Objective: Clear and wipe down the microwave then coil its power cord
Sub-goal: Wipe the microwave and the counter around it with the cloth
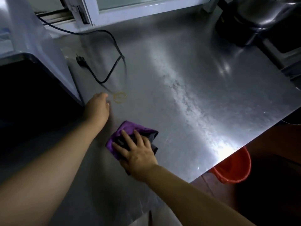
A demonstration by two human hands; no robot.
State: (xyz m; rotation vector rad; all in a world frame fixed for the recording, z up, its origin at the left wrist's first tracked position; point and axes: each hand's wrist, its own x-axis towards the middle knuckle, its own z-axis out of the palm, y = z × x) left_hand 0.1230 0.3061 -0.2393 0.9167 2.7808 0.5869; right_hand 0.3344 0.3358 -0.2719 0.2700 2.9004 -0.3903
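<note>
The white microwave [29,46] stands at the left with its dark door front facing me. Its black power cord [114,46] trails loose over the steel counter, the plug [80,60] lying beside the microwave. A tan rubber band [120,97] lies on the counter just past my left hand [98,108], whose fingers curl down near it without holding anything I can see. My right hand [136,154] lies flat, fingers spread, on a folded purple cloth [128,129] that rests on the counter.
The steel counter [203,79] has a streaky bright smear across its middle. A dark metal appliance [260,18] stands at the back right. A window frame [130,12] runs along the back. A red bucket [232,168] sits on the floor below the counter's right edge.
</note>
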